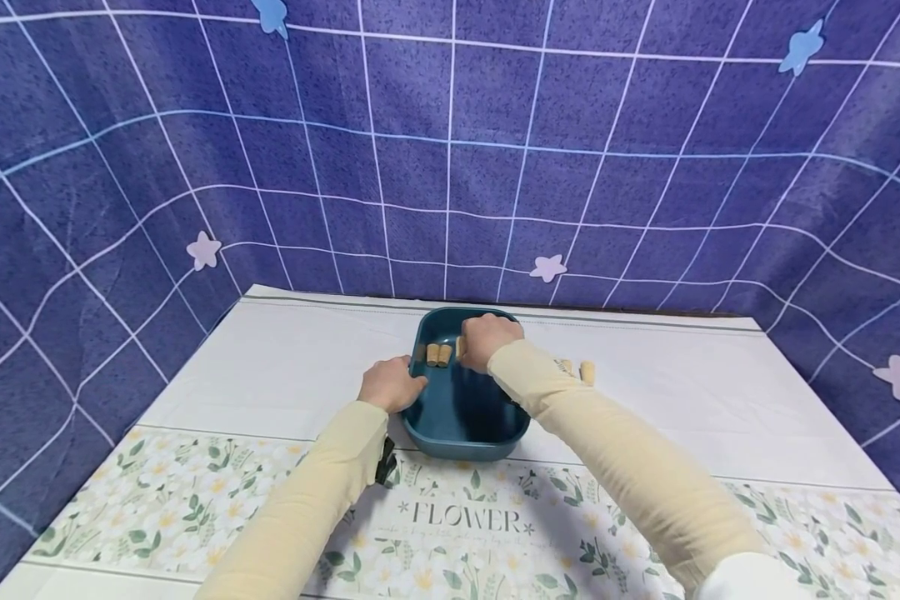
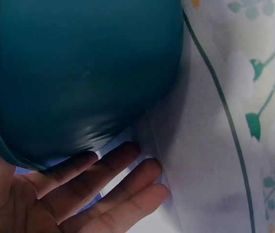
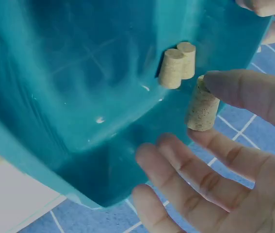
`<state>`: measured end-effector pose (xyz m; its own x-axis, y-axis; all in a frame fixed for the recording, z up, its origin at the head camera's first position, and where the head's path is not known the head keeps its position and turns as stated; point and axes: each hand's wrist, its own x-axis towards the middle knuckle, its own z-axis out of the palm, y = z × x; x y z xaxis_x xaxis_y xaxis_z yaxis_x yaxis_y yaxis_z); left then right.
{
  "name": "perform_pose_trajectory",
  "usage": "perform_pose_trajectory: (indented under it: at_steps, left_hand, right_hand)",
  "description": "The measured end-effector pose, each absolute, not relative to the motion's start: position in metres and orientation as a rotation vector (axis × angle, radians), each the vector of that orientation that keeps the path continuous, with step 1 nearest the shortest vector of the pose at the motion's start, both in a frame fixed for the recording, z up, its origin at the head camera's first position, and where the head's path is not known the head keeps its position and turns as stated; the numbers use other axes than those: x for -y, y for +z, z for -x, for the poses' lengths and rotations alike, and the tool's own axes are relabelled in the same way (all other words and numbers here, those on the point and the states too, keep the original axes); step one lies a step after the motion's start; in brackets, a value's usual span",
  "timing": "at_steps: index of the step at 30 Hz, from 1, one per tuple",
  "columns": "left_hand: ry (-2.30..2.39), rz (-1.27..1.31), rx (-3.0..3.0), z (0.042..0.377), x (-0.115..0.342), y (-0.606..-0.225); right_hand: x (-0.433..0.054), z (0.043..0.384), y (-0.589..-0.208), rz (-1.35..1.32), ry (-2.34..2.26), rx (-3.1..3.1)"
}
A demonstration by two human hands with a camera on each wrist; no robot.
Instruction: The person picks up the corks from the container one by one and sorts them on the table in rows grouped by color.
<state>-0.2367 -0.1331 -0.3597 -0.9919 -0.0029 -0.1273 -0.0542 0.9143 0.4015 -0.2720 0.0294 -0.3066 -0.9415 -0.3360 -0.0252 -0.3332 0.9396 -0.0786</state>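
Observation:
A teal rectangular basin (image 1: 461,450) sits on the table. Two tapered corks (image 1: 438,355) stand side by side in its far left part, also seen as the paired corks (image 3: 173,68) in the right wrist view. My right hand (image 1: 489,340) is over the basin's far end, pinching another cork (image 3: 203,107) end to end between thumb and a finger; its other fingers are spread. My left hand (image 1: 392,384) holds the basin's left rim, thumb over the edge inside. In the left wrist view the fingers (image 2: 122,170) of that hand extend along the outer wall.
Right of the basin, close by my right sleeve, are more corks (image 1: 587,372) on the white cloth. A flowered band with printed lettering (image 1: 465,517) runs along the table's near side. A purple gridded curtain (image 1: 450,150) with stars hangs behind and at both sides.

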Motion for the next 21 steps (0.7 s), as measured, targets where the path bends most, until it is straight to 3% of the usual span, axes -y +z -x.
perform_pose_trajectory:
  at_steps: [21]
  left_hand:
    - [0.641, 0.036, -2.958, 0.235, 0.133, -0.359]
  right_hand:
    - [-0.065, 0.257, -0.289, 0.581, -0.167, -3.028]
